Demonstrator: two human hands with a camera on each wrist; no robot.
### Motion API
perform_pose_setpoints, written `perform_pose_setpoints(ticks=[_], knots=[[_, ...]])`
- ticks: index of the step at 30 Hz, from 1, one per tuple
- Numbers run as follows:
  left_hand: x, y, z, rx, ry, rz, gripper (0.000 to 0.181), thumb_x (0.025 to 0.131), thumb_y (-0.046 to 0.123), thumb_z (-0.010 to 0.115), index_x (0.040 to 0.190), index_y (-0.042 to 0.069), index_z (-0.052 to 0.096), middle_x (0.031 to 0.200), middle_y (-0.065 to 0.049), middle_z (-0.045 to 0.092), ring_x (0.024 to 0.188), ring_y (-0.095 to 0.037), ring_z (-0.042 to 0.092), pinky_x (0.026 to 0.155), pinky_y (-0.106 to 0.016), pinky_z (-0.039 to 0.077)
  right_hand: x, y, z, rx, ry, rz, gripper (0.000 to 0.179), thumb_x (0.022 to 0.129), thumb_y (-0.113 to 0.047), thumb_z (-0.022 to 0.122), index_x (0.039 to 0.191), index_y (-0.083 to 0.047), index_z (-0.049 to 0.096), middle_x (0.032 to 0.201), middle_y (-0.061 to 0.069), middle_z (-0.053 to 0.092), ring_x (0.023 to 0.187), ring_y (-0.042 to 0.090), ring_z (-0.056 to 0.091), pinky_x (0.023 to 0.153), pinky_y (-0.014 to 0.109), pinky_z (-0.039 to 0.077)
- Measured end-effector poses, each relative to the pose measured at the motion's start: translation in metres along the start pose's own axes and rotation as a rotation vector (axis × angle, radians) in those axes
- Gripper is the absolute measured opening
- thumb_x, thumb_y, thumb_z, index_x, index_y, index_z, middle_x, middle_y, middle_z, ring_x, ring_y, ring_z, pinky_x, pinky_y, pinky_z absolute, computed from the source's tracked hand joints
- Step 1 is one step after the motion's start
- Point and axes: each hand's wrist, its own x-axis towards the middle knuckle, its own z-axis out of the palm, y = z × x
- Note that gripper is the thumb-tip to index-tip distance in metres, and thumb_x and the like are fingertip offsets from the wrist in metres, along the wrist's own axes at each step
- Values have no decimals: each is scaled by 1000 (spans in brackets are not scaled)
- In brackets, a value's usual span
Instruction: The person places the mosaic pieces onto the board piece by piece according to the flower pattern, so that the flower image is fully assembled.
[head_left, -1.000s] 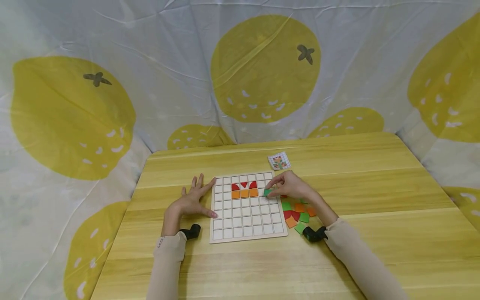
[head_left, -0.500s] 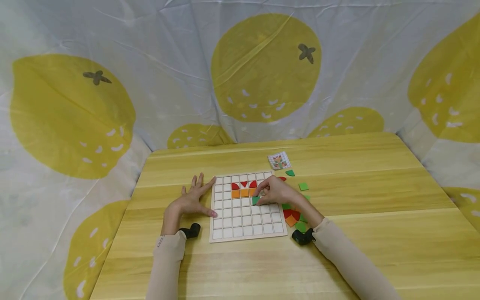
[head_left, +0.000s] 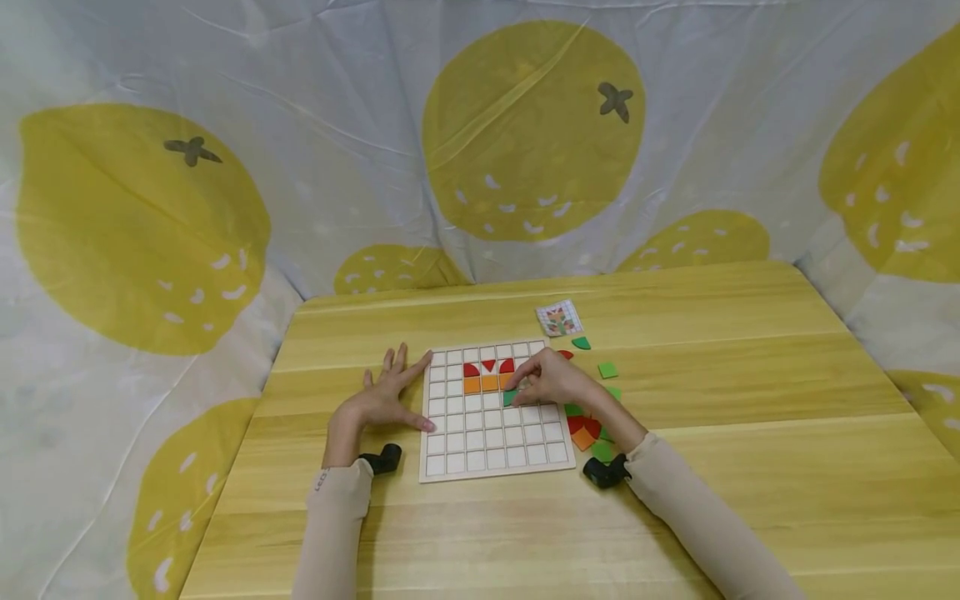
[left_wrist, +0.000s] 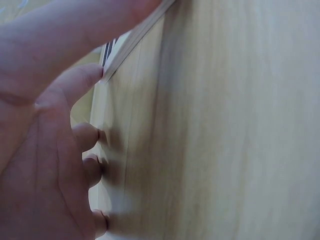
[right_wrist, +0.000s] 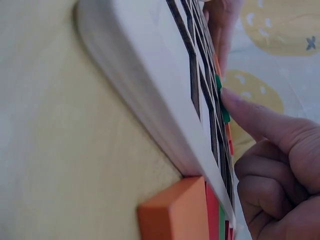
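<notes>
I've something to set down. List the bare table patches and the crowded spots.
Bare: table nearside of the grid board, between the sleeves; also right of the loose tiles, toward the table's right edge. Crowded: the board's right side, with tiles, right hand, picture card.

The right grip [head_left: 551, 379] is farther left over the grid board [head_left: 496, 458] than a second ago; the dark green tile [head_left: 509, 398] it pinches shifts from near the right edge to just below the rightmost orange square [head_left: 505, 382]. A green quarter-round [head_left: 581, 342] and light green square [head_left: 607, 369] come into view.
</notes>
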Motion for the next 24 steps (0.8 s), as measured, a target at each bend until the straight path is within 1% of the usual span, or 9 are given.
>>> perform_pose_setpoints(ticks=[2,10,13,15,20,24], knots=[[0,1,-1,-1,-3,-2,126,77,43,91,168,22,7,170,-22,-25,156,-46,-27,116,-79,-16,1,1,0,-3,-2,-7,11,85,-12,86,95,-12,83,65,-2,56,60,13,35,56,21,29],[0,1,0,-11,-5,-6,127,76,44,91,168,22,7,170,-21,-26,156,-46,-27,116,-79,-17,3,2,1,-1,-10,-5,11,86,-13,85,97,-13,84,55,-3,48,54,12,31,54,22,26],[0,1,0,-12,-3,-6,127,75,44,92,168,23,7,170,-21,-26,156,-45,-28,116,-79,-17,3,2,1,7,-8,-3,11,86,-14,85,96,-13,83,55,-3,49,54,12,32,53,22,26],[1,0,0,-9,-3,-4,127,75,44,91,168,23,7,170,-21,-26,156,-45,-28,116,-79,-17,1,2,0,12,0,-6,11,86,-14,85,97,-14,83,59,-3,53,57,13,33,55,22,27],[1,0,0,-8,-6,0,127,76,44,91,168,23,7,170,-21,-26,156,-45,-28,116,-79,-17,-6,4,-9,7,42,7,13,87,-16,83,101,-14,83,63,-4,50,61,12,33,56,22,28],[2,-1,1,-12,-4,2,127,75,45,91,168,23,7,170,-21,-26,156,-45,-28,116,-79,-17,-13,7,-22,11,72,23,16,89,-15,82,105,-12,83,58,-5,39,56,12,30,53,22,26]])
